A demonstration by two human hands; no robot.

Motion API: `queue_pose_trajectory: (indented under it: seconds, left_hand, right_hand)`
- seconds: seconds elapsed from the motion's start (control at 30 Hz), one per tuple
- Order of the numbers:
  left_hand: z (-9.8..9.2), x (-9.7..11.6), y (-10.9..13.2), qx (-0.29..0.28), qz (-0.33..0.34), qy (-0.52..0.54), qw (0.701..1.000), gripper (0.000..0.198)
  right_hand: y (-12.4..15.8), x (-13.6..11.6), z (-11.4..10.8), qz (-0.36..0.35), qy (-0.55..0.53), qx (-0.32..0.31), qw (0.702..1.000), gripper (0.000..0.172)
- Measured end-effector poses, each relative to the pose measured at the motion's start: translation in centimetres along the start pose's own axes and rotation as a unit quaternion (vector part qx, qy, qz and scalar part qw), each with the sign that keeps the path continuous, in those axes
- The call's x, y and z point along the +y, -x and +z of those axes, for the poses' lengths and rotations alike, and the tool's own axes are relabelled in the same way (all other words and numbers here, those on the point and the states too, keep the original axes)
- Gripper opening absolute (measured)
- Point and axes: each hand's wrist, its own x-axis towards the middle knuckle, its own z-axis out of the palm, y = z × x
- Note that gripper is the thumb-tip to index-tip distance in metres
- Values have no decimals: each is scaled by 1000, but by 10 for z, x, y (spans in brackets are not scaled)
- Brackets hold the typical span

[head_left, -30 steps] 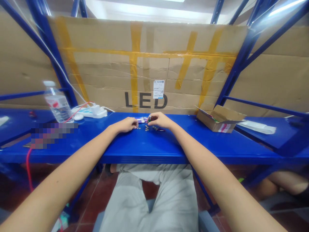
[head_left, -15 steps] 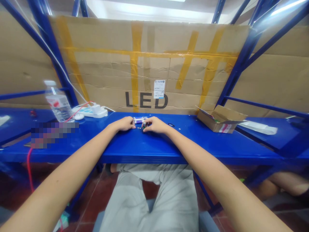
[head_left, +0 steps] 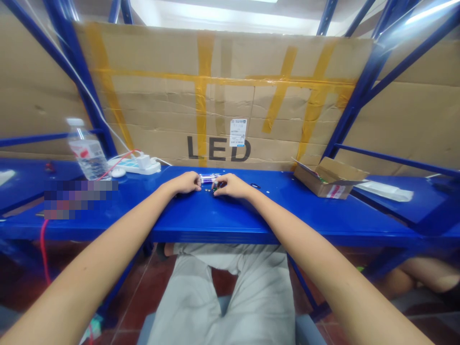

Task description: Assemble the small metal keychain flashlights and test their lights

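Note:
My left hand [head_left: 187, 183] rests on the blue table with its fingers curled together; whatever they may hold is hidden. Across from it, my right hand [head_left: 230, 186] pinches a small piece [head_left: 215, 186] with a silvery top and a dark lower part, too small to name. Shiny purple tube-like items [head_left: 210, 178] lie just behind and between both hands. In front of them, a few tiny brass-coloured round bits [head_left: 207, 190] sit on the tabletop. A small black oval loop [head_left: 255, 186] lies to the right of my right hand.
An open cardboard box [head_left: 328, 177] stands at the right, beside a white packet [head_left: 386, 189]. On the left are a water bottle [head_left: 88, 153] and a white power strip [head_left: 134, 165] with cables. A large cardboard panel [head_left: 161, 105] closes off the back. Another person's leg [head_left: 427, 273] shows lower right.
Both hands stay in nearly the same place, with only slight finger movement. The whole view has shifted very slightly.

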Motion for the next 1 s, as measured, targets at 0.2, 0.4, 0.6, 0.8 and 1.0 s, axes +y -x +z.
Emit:
queue_pose_trajectory:
  seconds: [0.2,0.4,0.6,0.8,1.0]
  left_hand:
    - [-9,10,8,-7,9,11,1000,6]
    - [-10,17,13,-4,32,11,999,9]
    - [-1,37,15,220,160,118,955,15]
    - [8,56,18,329,257,87,905,14]
    - [16,56,16,320,296,43,899,13]
  right_hand:
    - [-1,2,1,0,15,8,1000,19]
    - [-1,5,2,-8,23,9,1000,14]
    - [-7,14,3,-32,74,107,991,9]
    - [-12,24,-2,-54,138,192,970,26]
    - [-14,26,-2,-65,145,194,968,23]
